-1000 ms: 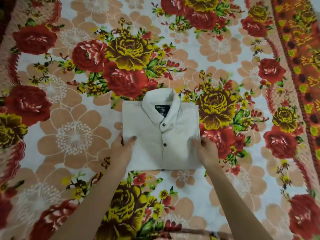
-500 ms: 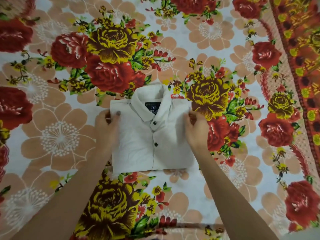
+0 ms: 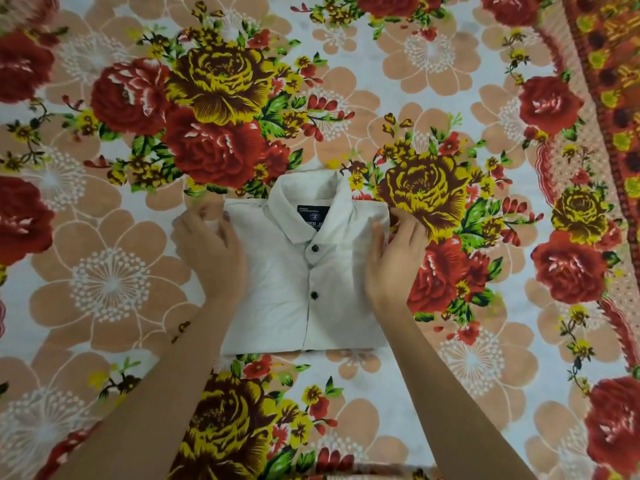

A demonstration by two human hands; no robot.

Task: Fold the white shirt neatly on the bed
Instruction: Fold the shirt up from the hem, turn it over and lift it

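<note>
Bedsheet (image 3: 110, 282) printed with red and yellow roses is spread across the whole view, and the white shirt (image 3: 277, 289) is laid flat near its middle. The shirt is folded into a compact rectangle, front side up. Its collar (image 3: 301, 202) is turned toward the far side, a dark label (image 3: 313, 216) is shown inside the neck, and two dark buttons (image 3: 314, 248) are fastened down the placket.

The left hand (image 3: 207, 251) is placed at the shirt's upper left corner, over the edge. Its fingers are blurred, so it cannot be told whether the fabric is pinched or only touched.

The right hand (image 3: 394, 261) is set against the upper right corner. Its thumb (image 3: 378, 237) is rested on the fabric, and its fingers are stretched nearly straight on the sheet just beside the edge, with nothing clamped.
</note>
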